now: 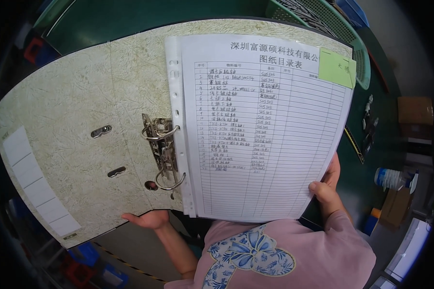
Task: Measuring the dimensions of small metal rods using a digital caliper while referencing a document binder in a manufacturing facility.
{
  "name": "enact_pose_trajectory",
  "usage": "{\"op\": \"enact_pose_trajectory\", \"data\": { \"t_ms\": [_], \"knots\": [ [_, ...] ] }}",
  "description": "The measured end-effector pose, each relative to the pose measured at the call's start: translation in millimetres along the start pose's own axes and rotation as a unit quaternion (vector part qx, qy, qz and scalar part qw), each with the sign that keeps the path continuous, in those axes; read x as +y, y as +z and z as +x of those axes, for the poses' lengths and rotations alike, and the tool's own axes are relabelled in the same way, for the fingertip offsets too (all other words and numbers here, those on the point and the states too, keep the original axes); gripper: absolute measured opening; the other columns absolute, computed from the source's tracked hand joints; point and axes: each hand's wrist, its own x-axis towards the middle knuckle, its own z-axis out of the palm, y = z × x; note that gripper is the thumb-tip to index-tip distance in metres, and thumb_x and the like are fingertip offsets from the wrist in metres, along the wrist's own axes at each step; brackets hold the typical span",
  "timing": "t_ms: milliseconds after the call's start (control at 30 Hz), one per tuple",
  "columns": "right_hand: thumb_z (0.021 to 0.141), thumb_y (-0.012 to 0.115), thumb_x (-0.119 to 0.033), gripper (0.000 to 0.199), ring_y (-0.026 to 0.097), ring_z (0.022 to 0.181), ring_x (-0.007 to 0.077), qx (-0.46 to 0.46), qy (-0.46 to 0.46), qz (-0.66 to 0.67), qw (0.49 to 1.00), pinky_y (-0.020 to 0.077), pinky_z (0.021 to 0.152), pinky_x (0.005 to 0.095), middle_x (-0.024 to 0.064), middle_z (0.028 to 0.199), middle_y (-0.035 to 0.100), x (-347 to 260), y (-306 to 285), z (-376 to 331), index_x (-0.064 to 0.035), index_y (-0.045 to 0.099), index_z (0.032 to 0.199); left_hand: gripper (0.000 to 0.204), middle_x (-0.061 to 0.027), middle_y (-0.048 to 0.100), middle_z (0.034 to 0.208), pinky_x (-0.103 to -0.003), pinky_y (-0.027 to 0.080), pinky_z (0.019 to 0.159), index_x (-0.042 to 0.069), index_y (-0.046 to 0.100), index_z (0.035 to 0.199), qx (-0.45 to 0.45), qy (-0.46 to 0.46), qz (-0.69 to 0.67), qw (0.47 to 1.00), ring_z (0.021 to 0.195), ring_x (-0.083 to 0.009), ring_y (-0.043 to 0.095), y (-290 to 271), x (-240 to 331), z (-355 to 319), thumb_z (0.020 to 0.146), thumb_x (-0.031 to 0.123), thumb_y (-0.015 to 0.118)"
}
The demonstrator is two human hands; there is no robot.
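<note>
A ring binder (77, 159) lies spread out in front of me, its cream marbled cover to the left. Two metal rings (161, 132) pass through the punched edge of a clear sleeve with a handwritten table sheet (246, 192) in it. A light green sticky note (336, 67) sits at the sheet's upper right. My right hand (327, 185) grips the binder's right edge, thumb on the sheet, its other fingers mostly hidden. At the lower edge of the left cover, my left hand (152, 219) is open from below, thumb stretched out; the cover hides its other fingers.
Behind the binder is a green work table (106, 21) with a green plastic basket (345, 26) of metal rods. To the right are a yellow and black strip-shaped tool (354, 144), a clear plastic bottle (388, 178) and cardboard boxes (414, 111). Blue and red bins (84, 260) stand lower left.
</note>
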Motion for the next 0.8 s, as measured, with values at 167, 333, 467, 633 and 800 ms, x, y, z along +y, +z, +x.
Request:
{"op": "enact_pose_trajectory", "data": {
  "t_ms": [167,333,467,633,800],
  "knots": [
    [0.055,0.051,-0.007,0.075,0.047,0.103,0.0205,0.005,-0.001,-0.001,1.0,0.0366,0.088,0.0316,0.0157,0.114,0.046,-0.2,1.5,1.5,0.006,0.024,0.124,0.075,-0.0097,0.033,0.129,-0.041,0.038,0.085,0.008,0.021,0.131,-0.06,-0.011,0.003,0.998,0.102,-0.0277,0.044,-9.1,-0.8,2.4,0.08,0.062,0.033],
    [0.055,0.05,-0.007,0.075,0.047,0.103,0.0203,0.003,-0.003,0.0,1.0,0.0365,0.088,0.0315,0.0157,0.114,0.046,1.0,1.4,0.9,0.0062,0.024,0.123,0.075,-0.0093,0.034,0.128,-0.041,0.038,0.084,0.008,0.021,0.131,-0.083,-0.018,-0.012,0.996,0.101,-0.0275,0.044,-11.6,-0.6,3.2,0.08,0.062,0.033],
    [0.054,0.051,-0.007,0.075,0.047,0.103,0.0204,0.004,-0.001,0.001,1.0,0.0367,0.088,0.0316,0.0157,0.114,0.046,1.1,1.4,0.6,0.0062,0.024,0.123,0.076,-0.009,0.034,0.128,-0.041,0.038,0.084,0.008,0.021,0.131,-0.063,-0.013,0.0,0.998,0.102,-0.0272,0.044,-12.0,-1.6,3.4,0.079,0.062,0.033],
    [0.054,0.051,-0.007,0.076,0.047,0.104,0.0208,-0.004,-0.001,-0.001,1.0,0.037,0.088,0.0321,0.0156,0.114,0.046,4.5,-1.8,0.5,0.0058,0.024,0.124,0.076,-0.0093,0.032,0.129,-0.04,0.038,0.085,0.009,0.02,0.131,-0.06,-0.01,0.004,0.998,0.105,-0.0272,0.042,-14.4,-2.7,4.2,0.079,0.062,0.034],
    [0.054,0.051,-0.007,0.077,0.047,0.104,0.0207,-0.005,-0.008,-0.003,1.0,0.0369,0.088,0.0318,0.0148,0.115,0.046,7.2,-2.3,2.9,0.0055,0.023,0.125,0.079,-0.0096,0.026,0.134,-0.043,0.025,0.098,0.007,0.017,0.133,-0.046,-0.009,-0.001,0.999,0.119,-0.029,0.03,-18.8,-5.9,6.3,0.079,0.061,0.036]
  ]
}}
